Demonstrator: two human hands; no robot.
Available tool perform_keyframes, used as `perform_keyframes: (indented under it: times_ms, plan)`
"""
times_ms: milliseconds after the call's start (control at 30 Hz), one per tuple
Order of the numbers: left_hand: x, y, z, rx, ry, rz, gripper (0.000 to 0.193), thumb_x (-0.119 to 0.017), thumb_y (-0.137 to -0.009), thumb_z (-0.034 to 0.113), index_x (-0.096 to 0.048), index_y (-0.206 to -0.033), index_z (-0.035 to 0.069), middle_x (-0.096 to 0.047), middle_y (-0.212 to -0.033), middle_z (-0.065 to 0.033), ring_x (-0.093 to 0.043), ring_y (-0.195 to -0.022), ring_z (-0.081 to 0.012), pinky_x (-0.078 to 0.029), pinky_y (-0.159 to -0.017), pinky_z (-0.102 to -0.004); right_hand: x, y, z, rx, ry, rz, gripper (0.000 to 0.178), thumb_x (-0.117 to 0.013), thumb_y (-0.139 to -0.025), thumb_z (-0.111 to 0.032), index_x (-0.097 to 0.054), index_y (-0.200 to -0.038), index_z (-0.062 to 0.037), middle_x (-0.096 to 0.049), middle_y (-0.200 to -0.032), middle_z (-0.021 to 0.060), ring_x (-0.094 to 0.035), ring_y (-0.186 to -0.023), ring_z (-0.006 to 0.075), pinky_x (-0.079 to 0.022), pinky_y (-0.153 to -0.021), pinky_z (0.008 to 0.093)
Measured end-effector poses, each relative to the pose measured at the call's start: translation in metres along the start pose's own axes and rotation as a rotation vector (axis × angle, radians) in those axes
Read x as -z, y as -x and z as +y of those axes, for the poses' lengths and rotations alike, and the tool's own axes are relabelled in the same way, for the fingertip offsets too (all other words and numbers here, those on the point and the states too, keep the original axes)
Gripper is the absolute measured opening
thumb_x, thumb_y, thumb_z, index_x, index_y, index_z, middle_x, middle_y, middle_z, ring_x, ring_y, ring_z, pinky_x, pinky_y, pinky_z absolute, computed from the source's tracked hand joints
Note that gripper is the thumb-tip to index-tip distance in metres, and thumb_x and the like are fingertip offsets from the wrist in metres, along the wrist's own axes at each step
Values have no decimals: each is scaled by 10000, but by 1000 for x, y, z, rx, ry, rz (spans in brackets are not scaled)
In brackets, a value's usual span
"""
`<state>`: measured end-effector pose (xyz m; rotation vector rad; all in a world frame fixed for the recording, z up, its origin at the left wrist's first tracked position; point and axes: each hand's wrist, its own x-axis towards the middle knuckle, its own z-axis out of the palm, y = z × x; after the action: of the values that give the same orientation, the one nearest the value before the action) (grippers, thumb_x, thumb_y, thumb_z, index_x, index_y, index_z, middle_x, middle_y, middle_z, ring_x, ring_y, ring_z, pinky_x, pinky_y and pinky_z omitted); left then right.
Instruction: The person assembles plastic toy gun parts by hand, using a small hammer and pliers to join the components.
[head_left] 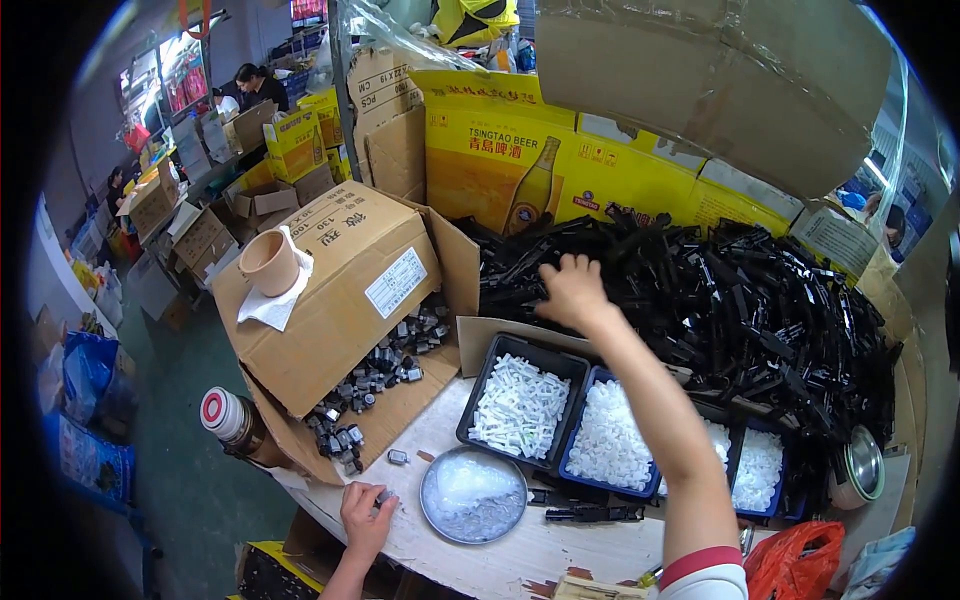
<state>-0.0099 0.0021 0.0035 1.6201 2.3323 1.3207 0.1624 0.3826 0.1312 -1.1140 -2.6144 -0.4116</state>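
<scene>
My left hand (366,518) is at the near edge of the table, its fingers closed on a small motor (384,497) with a dark end. Beside it a single silver motor (398,457) lies on the table, close to a round metal dish (473,497) with a whitish, glossy substance in it. My right hand (575,292) reaches over the trays to the near left part of a big heap of black plastic parts (735,310). Its fingers are spread, and nothing shows in them. Two long black parts (595,513) lie right of the dish.
A tipped carton (340,240) spills several motors (385,370); a cup (270,262) stands on it. Trays hold white plastic pieces (520,405). Cardboard walls (480,130) enclose the heap. A jar (228,415), a metal bowl (862,462) and a red bag (797,560) stand around.
</scene>
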Motion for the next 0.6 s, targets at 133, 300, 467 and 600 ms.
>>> perform_keyframes:
  times_ms: [133, 300, 467, 600]
  plan:
    - [-4, 0, 0, 28, 29, -8, 200, -692, -620, 25, -602, -796, -11, -507, -737, -88, -501, -699, -227, -418, -613, -310, -24, 0, 1, -264, 186, -138, 456, -668, -628, -295, -580, -1038, -116, -477, -1086, 143, -487, -947, 365, -380, -755, 522]
    - [-3, 1, -1, 67, 67, -16, 200, -699, -625, 24, -608, -801, -7, -515, -744, -88, -506, -706, -233, -424, -619, -317, 5, -10, 36, -335, -86, -231, 272, -616, -674, -173, -632, -935, -97, -544, -1054, 132, -577, -927, 337, -486, -732, 441]
    - [0, 1, -1, 135, 119, -3, 189, -696, -630, 21, -605, -793, -10, -512, -739, -88, -505, -700, -228, -424, -609, -311, 51, -9, 83, -416, -366, -207, 487, -643, -642, -118, -565, -1121, -74, -593, -1062, 156, -598, -901, 291, -479, -794, 384]
    - [-2, 2, -5, 70, 92, 18, 185, -694, -632, 20, -603, -790, -11, -509, -736, -87, -503, -694, -225, -423, -599, -307, 74, -3, 93, -500, -758, -311, 575, -625, -636, -85, -502, -1190, 1, -621, -973, 175, -619, -803, 232, -459, -824, 338]
